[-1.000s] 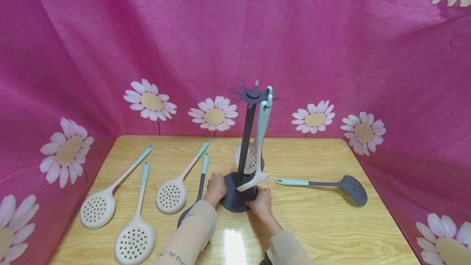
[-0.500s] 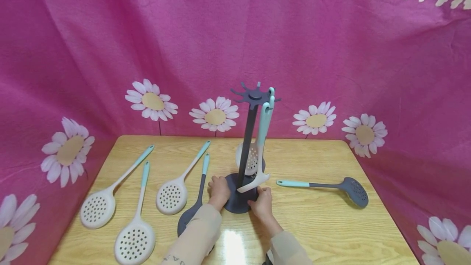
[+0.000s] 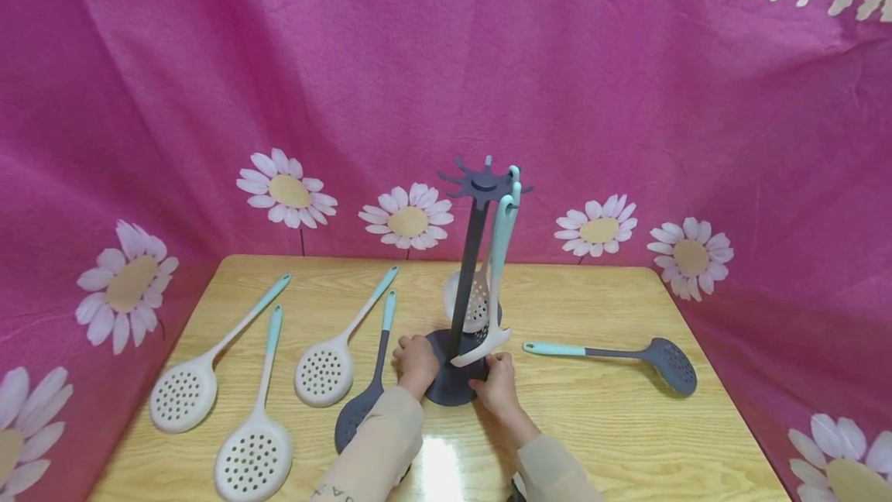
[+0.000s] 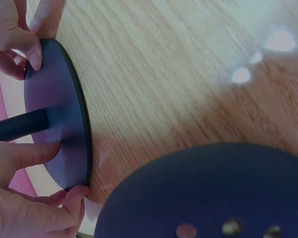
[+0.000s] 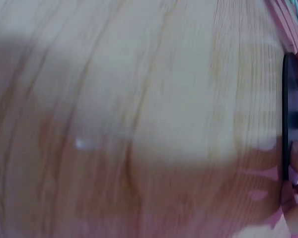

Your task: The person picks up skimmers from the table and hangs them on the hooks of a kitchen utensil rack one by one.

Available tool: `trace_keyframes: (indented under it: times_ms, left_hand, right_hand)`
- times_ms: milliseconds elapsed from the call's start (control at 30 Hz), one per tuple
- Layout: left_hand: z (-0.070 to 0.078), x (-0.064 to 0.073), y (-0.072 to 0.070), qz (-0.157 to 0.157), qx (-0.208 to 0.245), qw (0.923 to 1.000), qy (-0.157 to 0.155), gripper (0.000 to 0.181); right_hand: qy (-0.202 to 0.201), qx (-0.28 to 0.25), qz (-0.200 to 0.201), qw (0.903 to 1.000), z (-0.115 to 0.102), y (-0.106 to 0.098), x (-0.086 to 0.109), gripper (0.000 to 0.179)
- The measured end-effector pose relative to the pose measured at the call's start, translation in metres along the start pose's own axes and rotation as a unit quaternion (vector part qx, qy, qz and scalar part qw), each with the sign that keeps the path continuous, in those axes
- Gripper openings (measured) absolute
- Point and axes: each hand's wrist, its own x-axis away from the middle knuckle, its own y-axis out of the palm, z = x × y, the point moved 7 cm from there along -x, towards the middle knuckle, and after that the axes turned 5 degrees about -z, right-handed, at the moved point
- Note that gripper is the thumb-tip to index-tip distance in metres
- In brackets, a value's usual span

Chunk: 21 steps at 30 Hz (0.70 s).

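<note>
A dark utensil stand (image 3: 464, 285) rises upright from a round base (image 4: 59, 89) on the table. In the head view my left hand (image 3: 416, 362) grips the left rim of that base, and my right hand (image 3: 498, 384) grips its front right rim. The left wrist view shows thumbs on top of the disc, with fingers at its edge. Hanging from the right side of the hook crown (image 3: 483, 183) is a white utensil with a teal handle (image 3: 501, 242), seen edge-on. Behind the post hangs a white skimmer (image 3: 478, 304); a dark perforated head behind it is mostly hidden.
On the left lie a white skimmer (image 3: 183, 396), another white skimmer (image 3: 254, 455), and a third white skimmer (image 3: 324, 373). A dark skimmer (image 3: 358, 409) lies partly under my left forearm. Another dark skimmer (image 3: 672, 366) rests at right on the wooden table (image 3: 592, 424). Pink cloth (image 3: 418, 60) surrounds it.
My left hand and forearm have shifted slightly rightward, and more of the dark skimmer beside that arm shows. Both hands stay on the base; the view has drifted a little.
</note>
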Motion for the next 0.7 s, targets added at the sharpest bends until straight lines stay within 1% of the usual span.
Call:
trace_keyframes:
  times_ms: [100,200,300,400,500,533,600,700]
  left_hand:
    - [-0.001,0.002,0.0,0.005,-0.005,1.0,-0.004,0.024]
    - [0.0,0.003,0.001,0.003,-0.032,0.9995,-0.001,0.023]
    - [0.001,0.004,0.005,-0.011,-0.066,0.9978,0.001,0.023]
    - [0.0,0.005,0.008,-0.032,-0.048,0.9982,-0.018,0.027]
    - [-0.001,0.007,0.009,-0.052,-0.031,0.9976,-0.035,0.03]
    - [-0.001,0.007,0.01,-0.059,-0.036,0.9969,-0.038,0.03]
    - [0.0,0.007,0.011,-0.07,-0.06,0.9952,-0.034,0.03]
    - [0.001,0.007,0.012,-0.078,-0.099,0.9917,-0.026,0.031]
  right_hand:
    - [-0.012,-0.001,-0.027,0.9996,0.001,0.0,-0.003,0.044]
    - [-0.035,0.003,-0.044,0.9984,0.001,0.0,-0.007,0.044]
    - [-0.06,0.002,-0.049,0.997,0.002,-0.001,-0.009,0.041]
    - [-0.085,-0.017,-0.057,0.9946,0.004,-0.001,-0.013,0.038]
    - [-0.092,-0.05,-0.075,0.9917,0.005,0.0,-0.016,0.042]
    - [-0.09,-0.059,-0.083,0.9907,0.006,0.001,-0.018,0.044]
    - [-0.085,-0.074,-0.097,0.9888,0.006,0.002,-0.02,0.052]
    - [-0.077,-0.084,-0.115,0.9867,0.006,0.003,-0.022,0.061]
